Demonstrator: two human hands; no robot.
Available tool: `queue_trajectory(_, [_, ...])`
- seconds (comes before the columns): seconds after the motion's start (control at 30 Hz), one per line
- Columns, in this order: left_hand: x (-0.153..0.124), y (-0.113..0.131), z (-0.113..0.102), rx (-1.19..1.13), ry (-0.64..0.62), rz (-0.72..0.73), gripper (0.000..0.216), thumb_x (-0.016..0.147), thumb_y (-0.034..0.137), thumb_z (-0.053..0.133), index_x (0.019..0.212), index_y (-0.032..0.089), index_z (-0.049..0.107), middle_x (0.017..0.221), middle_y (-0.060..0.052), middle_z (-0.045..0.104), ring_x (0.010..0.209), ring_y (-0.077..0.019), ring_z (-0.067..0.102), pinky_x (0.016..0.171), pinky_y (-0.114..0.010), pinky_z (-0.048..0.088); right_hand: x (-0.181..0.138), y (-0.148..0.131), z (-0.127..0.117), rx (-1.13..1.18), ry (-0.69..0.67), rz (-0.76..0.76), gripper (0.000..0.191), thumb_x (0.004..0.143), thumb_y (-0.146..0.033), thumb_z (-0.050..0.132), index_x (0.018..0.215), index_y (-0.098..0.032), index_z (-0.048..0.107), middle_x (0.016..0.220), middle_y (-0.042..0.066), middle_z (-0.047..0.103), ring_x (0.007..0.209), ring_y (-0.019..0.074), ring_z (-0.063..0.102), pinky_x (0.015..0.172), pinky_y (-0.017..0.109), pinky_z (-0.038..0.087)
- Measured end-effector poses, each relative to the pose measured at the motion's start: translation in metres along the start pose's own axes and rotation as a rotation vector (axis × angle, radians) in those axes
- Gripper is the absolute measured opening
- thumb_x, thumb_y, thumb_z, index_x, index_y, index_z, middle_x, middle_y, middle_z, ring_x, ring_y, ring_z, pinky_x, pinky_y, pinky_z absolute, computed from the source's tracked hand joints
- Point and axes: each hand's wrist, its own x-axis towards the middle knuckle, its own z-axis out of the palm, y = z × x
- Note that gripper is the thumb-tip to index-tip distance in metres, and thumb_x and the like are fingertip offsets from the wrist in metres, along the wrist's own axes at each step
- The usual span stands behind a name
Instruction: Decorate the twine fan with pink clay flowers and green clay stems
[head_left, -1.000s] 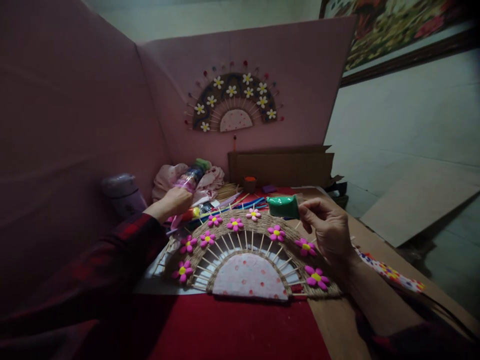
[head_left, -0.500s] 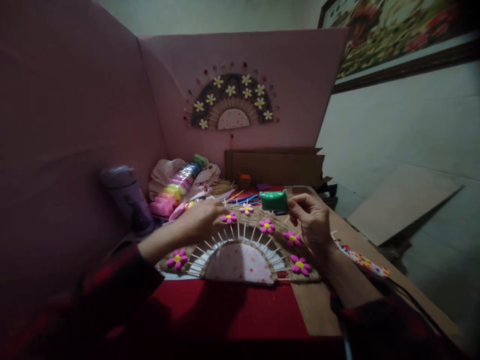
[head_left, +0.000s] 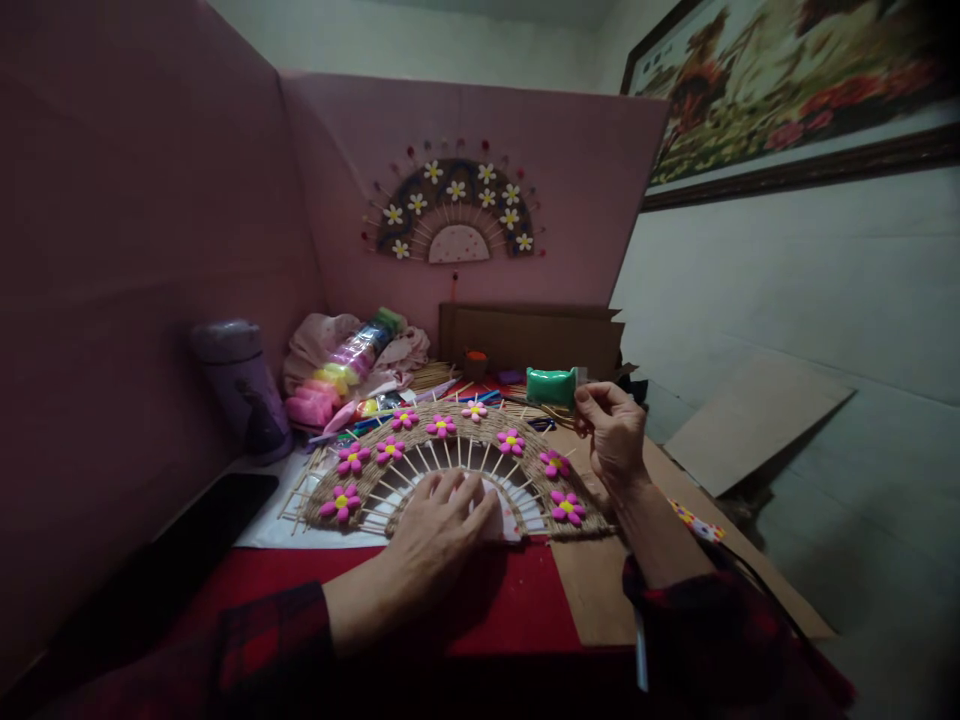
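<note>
My left hand [head_left: 442, 525] lies flat, fingers spread, on the centre of the woven fan [head_left: 491, 422]. My right hand [head_left: 611, 430] is pinched on the green clay pack [head_left: 551, 386], which sits at its 11 o'clock, past the fan's 1 o'clock rim.

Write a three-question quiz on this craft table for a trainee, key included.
1. True or false: the left hand lies flat on the pale centre of the woven fan.
2. What does the right hand hold at its fingertips? A) a green block B) scissors C) a glue gun
3. Fill in: the flowers on the woven fan are pink with ___ centres.

Key: 1 true; 2 A; 3 yellow.
</note>
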Motion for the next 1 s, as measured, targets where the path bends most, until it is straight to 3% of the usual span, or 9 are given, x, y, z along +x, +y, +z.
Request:
queue_trajectory(0.43, [0.025, -0.01, 0.015, 0.163, 0.041, -0.062, 0.033, 0.09, 0.021, 0.04, 0.12, 0.014, 0.052, 0.125, -0.016, 0.052, 0.112, -0.0308, 0.047, 0.087, -0.046, 0.042, -0.006, 0.003, 0.004, -0.047, -0.061, 0.048, 0.022, 0.067, -0.032, 0.073, 0.067, -0.017, 0.057, 0.048, -0.006, 0.046, 0.039, 0.0063, 0.038, 0.035, 0.019, 0.028])
queue_trajectory(0.67, [0.01, -0.008, 0.023, 0.104, 0.137, -0.082, 0.033, 0.09, 0.023, 0.042, 0.121, 0.017, 0.052, 0.124, -0.013, 0.053, 0.114, -0.0287, 0.046, 0.091, -0.046, 0.038, -0.023, -0.002, 0.015, -0.109, -0.39, 0.227, 0.023, 0.072, -0.034, 0.07, 0.067, -0.017, 0.055, 0.05, -0.006, 0.046, 0.04, 0.0052, 0.037, 0.037, 0.018, 0.027])
queue_trajectory(0.77, [0.008, -0.009, 0.02, -0.01, 0.208, -0.1, 0.022, 0.088, 0.024, 0.046, 0.105, 0.018, 0.059, 0.115, -0.01, 0.058, 0.112, -0.0267, 0.046, 0.092, -0.042, 0.037, -0.031, 0.0, 0.021, -0.133, -0.48, 0.284, 0.026, 0.071, -0.035, 0.071, 0.066, -0.016, 0.055, 0.047, -0.007, 0.043, 0.038, 0.0049, 0.036, 0.035, 0.018, 0.025])
queue_trajectory(0.83, [0.01, -0.012, 0.016, -0.096, 0.277, -0.157, 0.017, 0.089, 0.023, 0.045, 0.09, 0.018, 0.061, 0.1, -0.008, 0.062, 0.1, -0.0238, 0.051, 0.085, -0.039, 0.04, -0.033, 0.001, 0.025, -0.14, -0.5, 0.295, 0.027, 0.071, -0.037, 0.071, 0.064, -0.016, 0.055, 0.045, -0.007, 0.042, 0.035, 0.0045, 0.034, 0.034, 0.018, 0.023])
queue_trajectory(0.93, [0.017, -0.022, 0.005, -0.19, 0.402, -0.31, 0.025, 0.091, 0.019, 0.037, 0.078, 0.017, 0.059, 0.078, -0.006, 0.06, 0.079, -0.0201, 0.051, 0.074, -0.036, 0.041, -0.033, 0.001, 0.034, -0.156, -0.495, 0.297, 0.029, 0.069, -0.038, 0.071, 0.063, -0.016, 0.054, 0.044, -0.007, 0.043, 0.034, 0.0042, 0.033, 0.033, 0.018, 0.022])
queue_trajectory(1.0, [0.024, -0.03, -0.005, -0.28, 0.475, -0.388, 0.028, 0.092, 0.02, 0.035, 0.075, 0.017, 0.057, 0.075, -0.006, 0.058, 0.078, -0.02, 0.051, 0.074, -0.036, 0.04, -0.032, -0.001, 0.042, -0.165, -0.497, 0.289, 0.029, 0.068, -0.039, 0.071, 0.063, -0.017, 0.054, 0.044, -0.008, 0.042, 0.035, 0.0044, 0.032, 0.033, 0.018, 0.022])
